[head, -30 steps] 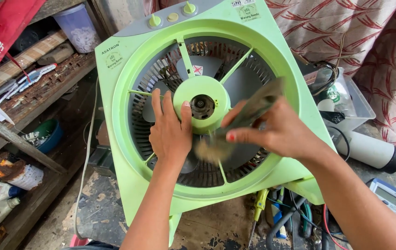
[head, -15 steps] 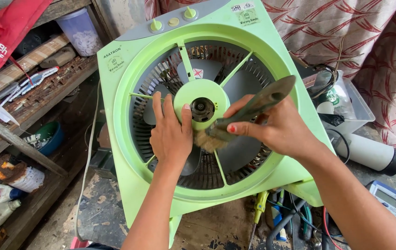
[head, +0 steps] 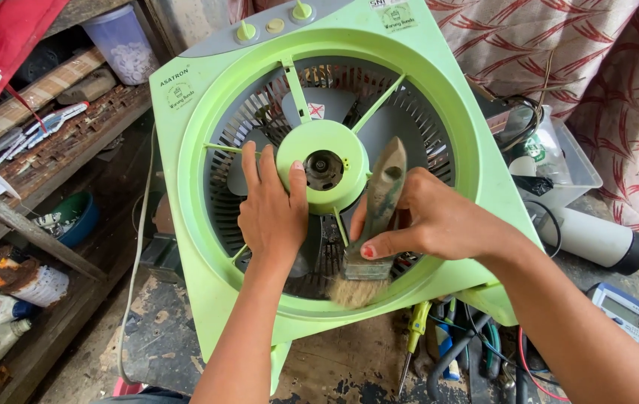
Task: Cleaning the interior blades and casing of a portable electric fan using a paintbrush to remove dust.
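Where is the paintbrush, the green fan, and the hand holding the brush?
paintbrush (head: 381, 196), head view, on its wooden handle.
green fan (head: 200, 135), head view, on its frame's left side.
right hand (head: 431, 221), head view, on the back of the hand.

Glossy green plastic fan housing (head: 207, 299); worn, seemingly wooden brush handle (head: 383, 187).

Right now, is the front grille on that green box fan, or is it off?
Off. The green box fan shows bare spokes and hub, and the left hand and the paintbrush in the right hand reach inside.
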